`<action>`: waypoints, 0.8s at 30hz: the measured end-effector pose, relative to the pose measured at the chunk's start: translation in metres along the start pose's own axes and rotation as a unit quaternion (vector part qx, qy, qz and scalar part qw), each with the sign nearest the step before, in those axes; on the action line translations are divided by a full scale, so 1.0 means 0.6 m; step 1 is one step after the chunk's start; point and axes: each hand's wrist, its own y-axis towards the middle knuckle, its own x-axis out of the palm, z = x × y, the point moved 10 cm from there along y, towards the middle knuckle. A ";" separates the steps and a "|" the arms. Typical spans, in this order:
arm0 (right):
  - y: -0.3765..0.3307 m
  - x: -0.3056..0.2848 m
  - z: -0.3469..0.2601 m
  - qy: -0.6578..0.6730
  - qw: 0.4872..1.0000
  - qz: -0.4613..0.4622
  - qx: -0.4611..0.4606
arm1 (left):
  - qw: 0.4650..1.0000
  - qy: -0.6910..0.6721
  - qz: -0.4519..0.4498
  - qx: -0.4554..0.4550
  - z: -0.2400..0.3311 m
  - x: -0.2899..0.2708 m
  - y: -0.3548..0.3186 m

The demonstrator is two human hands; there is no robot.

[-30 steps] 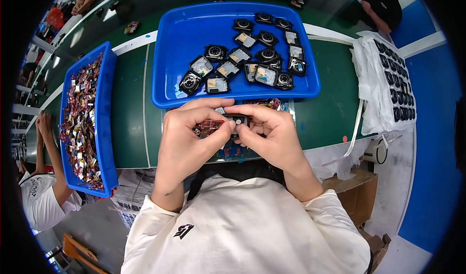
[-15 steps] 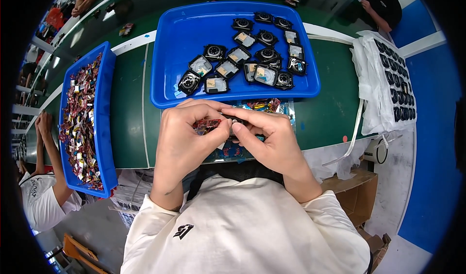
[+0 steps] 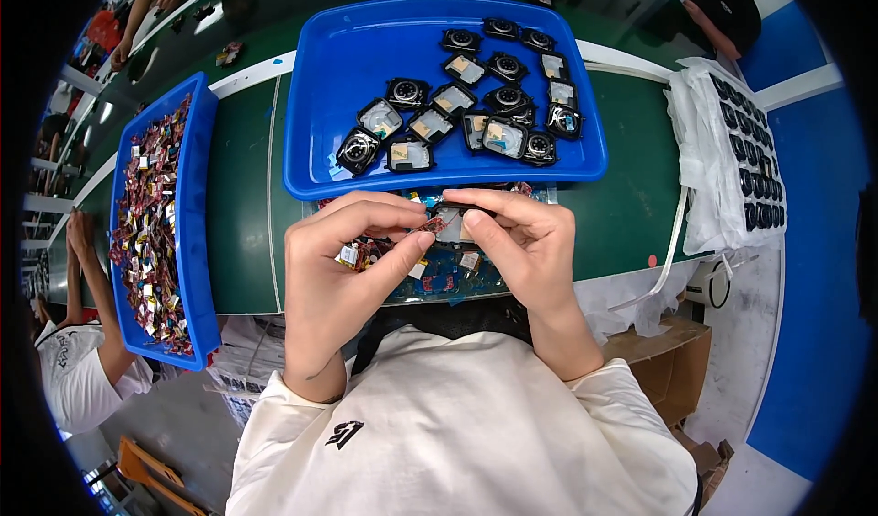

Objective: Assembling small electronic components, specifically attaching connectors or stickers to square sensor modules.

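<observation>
In front of my chest, my right hand point(image 3: 529, 253) grips a black smartwatch case point(image 3: 450, 227) by its edge, its pale grey inner side facing up. My left hand point(image 3: 340, 253) pinches a small red circuit board point(image 3: 428, 227) between thumb and fingertips, right at the case's left side. Whether the board is still joined to the case I cannot tell. Beneath both hands, several small boards and white-and-yellow parts point(image 3: 416, 269) lie on a shiny bluish sheet or tray point(image 3: 489, 283), partly covered by my hands.
Beyond my hands stands a blue tray point(image 3: 340, 59) with several black watch cases point(image 3: 406, 93), some face down. At left, a long blue bin point(image 3: 203, 233) is full of small circuit parts point(image 3: 151, 233). White packing with rows of black cases point(image 3: 754, 164) sits at right. Other people work nearby.
My hands have drawn slightly apart, the left one leftward. The case has tilted so its pale inside shows, and the red board is now seen beside it at my left fingertips.
</observation>
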 end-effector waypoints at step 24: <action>-0.013 -0.003 -0.008 0.025 0.999 0.014 -0.024 | 0.986 -0.137 0.057 -0.070 -0.054 0.018 -0.027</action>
